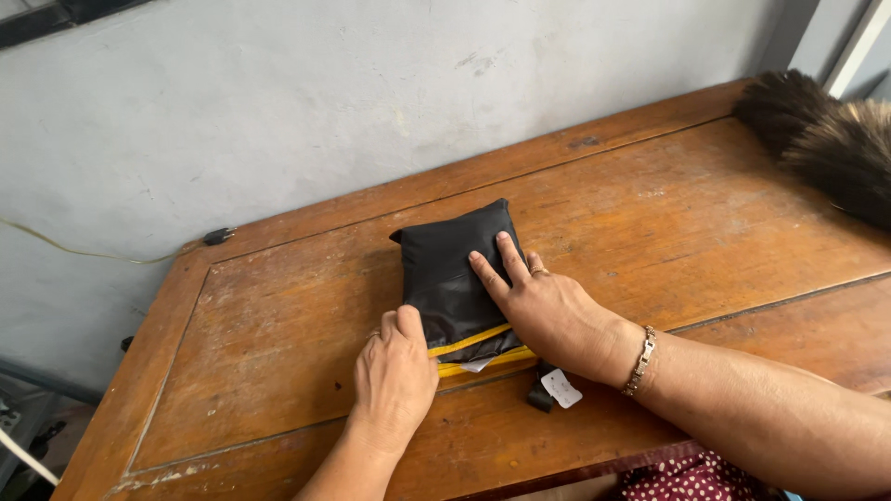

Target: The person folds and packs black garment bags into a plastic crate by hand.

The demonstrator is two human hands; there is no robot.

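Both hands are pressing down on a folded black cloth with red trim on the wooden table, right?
Not quite: the head view shows yellow trim, not red. Both the left hand and right hand press on the folded black cloth on the wooden table.

One view only, from a camera on the person's head. It looks down and forward across the desk point(278, 306) toward a grey wall point(278, 102), tilted so the desk's far edge climbs to the right. It sits close: both forearms enter from the bottom edge, and the left hand point(394, 376) and right hand point(548, 311) lie near the centre. A strip of floor shows at lower left.
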